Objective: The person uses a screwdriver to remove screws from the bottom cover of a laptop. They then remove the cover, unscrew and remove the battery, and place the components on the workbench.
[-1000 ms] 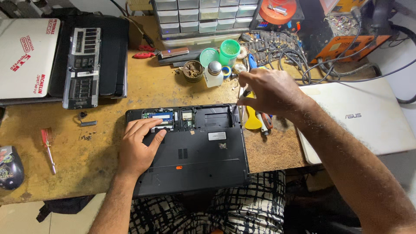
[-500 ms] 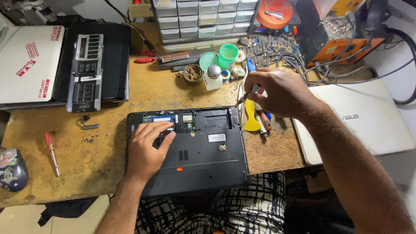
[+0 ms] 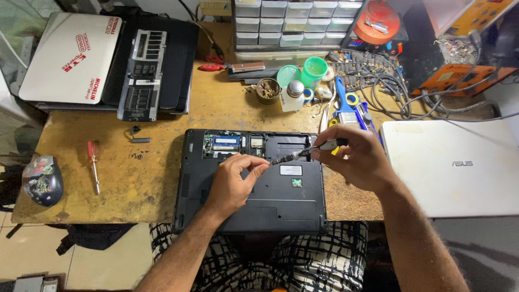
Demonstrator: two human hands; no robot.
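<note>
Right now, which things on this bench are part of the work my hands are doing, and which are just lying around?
In use:
- black laptop, flipped over, bay open
- left hand resting on it
- right hand holding a screwdriver

Lying about:
- red screwdriver
- white laptop
- computer mouse
- green cups
- cable tangle

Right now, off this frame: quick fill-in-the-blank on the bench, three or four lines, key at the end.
1. The right hand holds a ____.
2. The left hand rests on an upturned black ____.
3. The screwdriver lying left of it has a ____ handle.
4. The closed laptop at right is ____.

Missing words: screwdriver; laptop; red; white
</note>
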